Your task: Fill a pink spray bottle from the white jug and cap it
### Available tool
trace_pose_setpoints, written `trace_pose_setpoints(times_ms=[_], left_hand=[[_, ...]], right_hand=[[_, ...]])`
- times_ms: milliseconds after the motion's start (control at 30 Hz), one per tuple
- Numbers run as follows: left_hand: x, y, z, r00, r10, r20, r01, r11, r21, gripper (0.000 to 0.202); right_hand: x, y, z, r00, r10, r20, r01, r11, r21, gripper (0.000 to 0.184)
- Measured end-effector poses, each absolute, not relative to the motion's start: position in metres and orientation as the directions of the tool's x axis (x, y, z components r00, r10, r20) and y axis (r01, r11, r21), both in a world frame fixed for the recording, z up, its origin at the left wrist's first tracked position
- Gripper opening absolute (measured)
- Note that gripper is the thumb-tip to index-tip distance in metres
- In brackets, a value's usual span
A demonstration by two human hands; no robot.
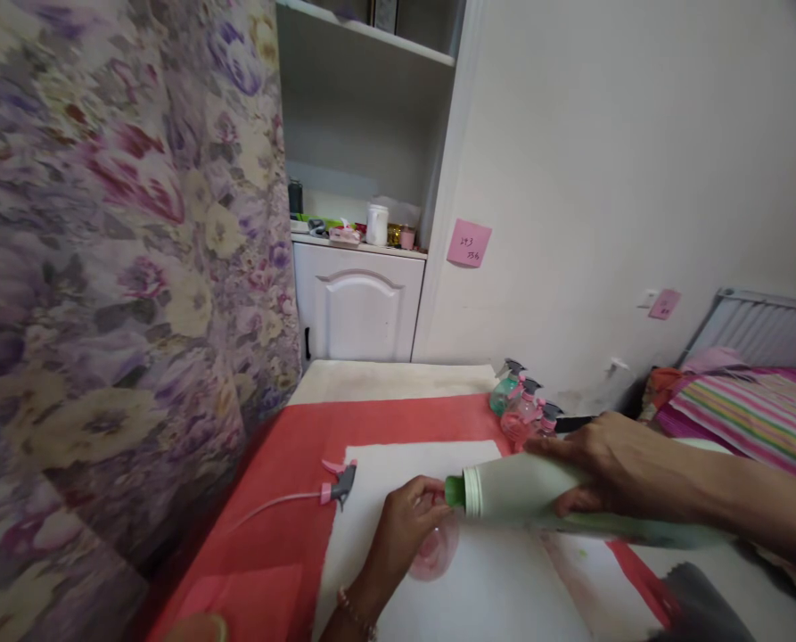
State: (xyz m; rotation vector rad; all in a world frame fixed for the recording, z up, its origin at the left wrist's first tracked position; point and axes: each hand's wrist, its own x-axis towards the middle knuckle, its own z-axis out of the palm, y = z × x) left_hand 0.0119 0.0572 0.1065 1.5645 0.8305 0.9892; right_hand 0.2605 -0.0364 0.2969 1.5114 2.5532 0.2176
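My left hand [407,517] is closed around the neck of a clear pink spray bottle [436,551] that stands on a white sheet without its spray head. A large pale green bottle [514,489] lies tipped nearly level in my right hand [602,459], its green spout [455,491] right at the small bottle's top. My left fingers hide the small bottle's mouth, so I cannot tell whether liquid flows. To the left, a grey and pink trigger spray head [340,484] with a long thin tube lies across the edge of the white sheet.
Several spray bottles [506,390] with grey triggers stand at the table's far right corner. The white sheet [504,584] covers part of a red cloth [270,499]. A floral curtain [136,267] hangs at left, and a bed [759,392] stands at right.
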Motion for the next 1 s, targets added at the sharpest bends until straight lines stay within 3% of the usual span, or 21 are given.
trace_pose_setpoints(times_ms=[467,1000], left_hand=[[0.011,0.057,0.106,0.425,0.888,0.175,0.042,-0.213,0.976,0.020],[0.012,0.056,0.108,0.422,0.890,0.173,0.043,-0.210,0.977,0.019]], right_hand=[[0.254,-0.038,0.303,-0.464,0.881,-0.093,0.852,0.473,0.226,0.058],[0.242,-0.043,0.308,-0.480,0.876,-0.045,0.836,0.472,0.279,0.046]])
